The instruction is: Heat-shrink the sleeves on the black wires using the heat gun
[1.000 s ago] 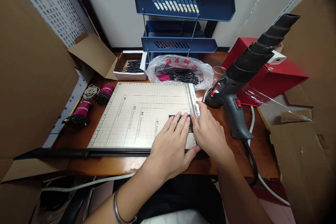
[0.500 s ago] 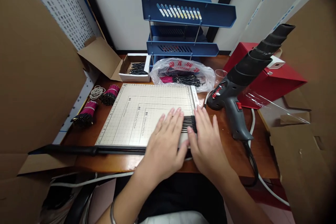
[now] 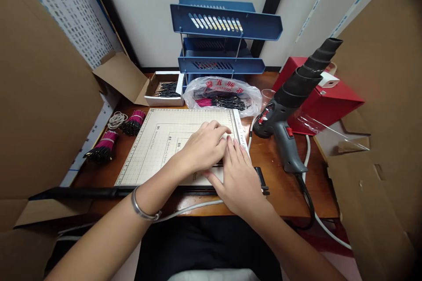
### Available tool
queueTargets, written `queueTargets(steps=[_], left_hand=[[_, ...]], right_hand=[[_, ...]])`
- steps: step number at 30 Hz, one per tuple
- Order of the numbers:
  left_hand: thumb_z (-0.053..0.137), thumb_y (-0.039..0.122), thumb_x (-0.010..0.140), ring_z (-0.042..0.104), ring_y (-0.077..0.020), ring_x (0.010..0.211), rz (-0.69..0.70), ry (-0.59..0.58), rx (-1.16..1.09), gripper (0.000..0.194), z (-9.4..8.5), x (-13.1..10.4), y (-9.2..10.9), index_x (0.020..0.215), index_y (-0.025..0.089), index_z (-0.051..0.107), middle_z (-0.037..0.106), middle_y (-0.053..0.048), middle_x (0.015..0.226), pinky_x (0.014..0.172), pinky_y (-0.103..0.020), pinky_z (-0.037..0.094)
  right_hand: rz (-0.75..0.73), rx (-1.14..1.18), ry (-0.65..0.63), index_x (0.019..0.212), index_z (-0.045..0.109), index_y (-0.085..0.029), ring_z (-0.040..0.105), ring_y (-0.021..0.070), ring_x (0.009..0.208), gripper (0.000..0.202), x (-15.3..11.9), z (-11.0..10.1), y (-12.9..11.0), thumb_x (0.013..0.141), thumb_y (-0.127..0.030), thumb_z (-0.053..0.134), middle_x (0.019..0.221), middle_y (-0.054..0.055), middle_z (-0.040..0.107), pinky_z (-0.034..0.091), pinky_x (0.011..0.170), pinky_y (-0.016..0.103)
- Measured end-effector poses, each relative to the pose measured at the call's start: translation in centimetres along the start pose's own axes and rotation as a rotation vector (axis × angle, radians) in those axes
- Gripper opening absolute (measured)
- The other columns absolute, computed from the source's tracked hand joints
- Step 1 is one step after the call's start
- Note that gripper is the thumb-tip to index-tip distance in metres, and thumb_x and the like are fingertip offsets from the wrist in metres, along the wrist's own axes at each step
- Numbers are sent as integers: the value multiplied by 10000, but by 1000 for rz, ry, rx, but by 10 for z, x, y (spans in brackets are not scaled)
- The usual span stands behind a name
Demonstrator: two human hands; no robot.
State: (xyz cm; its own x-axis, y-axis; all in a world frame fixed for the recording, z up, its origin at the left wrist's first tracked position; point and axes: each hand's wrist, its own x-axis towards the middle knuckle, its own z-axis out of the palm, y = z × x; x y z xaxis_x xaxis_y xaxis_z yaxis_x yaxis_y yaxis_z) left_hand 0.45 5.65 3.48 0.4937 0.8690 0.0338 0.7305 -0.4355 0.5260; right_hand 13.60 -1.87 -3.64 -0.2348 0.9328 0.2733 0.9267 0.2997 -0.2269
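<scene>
Both hands are low over the right side of the paper cutter's pale gridded board. My left hand has its fingers bent and together, their tips curled over beside the right hand's fingertips. What lies inside them is hidden. My right hand lies with fingers stretched out and pointing away from me, thumb spread toward the left hand. A dark sliver, perhaps of the black wires, shows between the two hands; the rest of the row is covered by them. The cutter's black handle lies down along the board's near edge.
A heat gun stands at the right by a red box. Magenta-and-black bundles lie left. Behind are a white carton of black pieces, a plastic bag and blue trays. A white cable runs along the near edge.
My left hand has gone from lying flat to curling over toward the right fingertips. My right hand has shifted left and nearer. The black wire row, visible before, is now mostly covered.
</scene>
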Motion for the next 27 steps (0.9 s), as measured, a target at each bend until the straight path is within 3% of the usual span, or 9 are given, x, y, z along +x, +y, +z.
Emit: queueTargets(steps=[5, 11, 15, 19, 21, 23, 25, 27], left_hand=[[312, 262, 982, 567, -274, 1149, 52, -197, 108, 414, 1, 17, 6, 1226, 210, 642, 608, -99, 1223, 1032, -457, 458], [351, 272, 939, 626, -278, 944, 61, -367, 166, 401, -3, 32, 18, 1181, 234, 668, 602, -105, 1137, 870, -467, 502], [358, 267, 928, 632, -276, 877, 65, -398, 194, 390, -2, 37, 21, 1156, 251, 674, 602, -99, 1123, 809, -460, 507], [353, 268, 961, 651, -247, 926, 81, -395, 177, 391, -6, 34, 17, 1178, 268, 677, 619, -79, 1177, 851, -414, 514], [359, 276, 985, 650, -250, 1040, 89, -357, 143, 397, -10, 28, 9, 1252, 269, 653, 623, -73, 1254, 925, -405, 504], [398, 269, 991, 629, -257, 1140, 74, -226, 96, 393, -13, 17, -3, 1313, 241, 620, 625, -81, 1309, 993, -410, 480], [452, 251, 980, 628, -262, 1136, 39, -59, 65, 350, -12, 3, -16, 1269, 198, 642, 653, -97, 1269, 1003, -424, 473], [496, 262, 978, 640, -256, 1062, 6, 28, 43, 277, -9, -8, -27, 1158, 192, 694, 692, -89, 1164, 960, -424, 484]], right_hand=[[14, 45, -17, 1548, 361, 36, 306, 353, 1539, 958, 0, 1, 2, 955, -717, 384, 1611, 251, 370, 279, 1262, 531], [11, 58, 7, 1494, 471, 0, 385, 362, 1491, 876, 0, -2, 2, 952, -688, 441, 1520, 253, 499, 295, 1258, 535], [18, 54, -7, 1497, 458, 16, 370, 356, 1500, 885, 1, -5, 0, 949, -679, 465, 1526, 262, 486, 290, 1265, 522], [31, 47, -23, 1512, 431, 29, 369, 359, 1503, 910, 1, -5, -1, 951, -686, 451, 1539, 261, 475, 294, 1261, 521], [28, 30, -25, 1523, 399, 53, 352, 366, 1512, 939, 0, -4, 0, 958, -697, 414, 1572, 267, 427, 300, 1254, 523], [19, 6, -29, 1528, 378, 73, 337, 371, 1520, 961, -1, -3, 0, 967, -707, 364, 1602, 267, 373, 300, 1250, 522], [8, -10, -36, 1533, 373, 70, 329, 372, 1525, 963, -1, -2, 1, 973, -712, 325, 1618, 256, 343, 288, 1254, 522], [-1, -19, -39, 1537, 375, 60, 327, 372, 1526, 962, -1, -2, 2, 975, -717, 304, 1625, 247, 331, 275, 1259, 522]])
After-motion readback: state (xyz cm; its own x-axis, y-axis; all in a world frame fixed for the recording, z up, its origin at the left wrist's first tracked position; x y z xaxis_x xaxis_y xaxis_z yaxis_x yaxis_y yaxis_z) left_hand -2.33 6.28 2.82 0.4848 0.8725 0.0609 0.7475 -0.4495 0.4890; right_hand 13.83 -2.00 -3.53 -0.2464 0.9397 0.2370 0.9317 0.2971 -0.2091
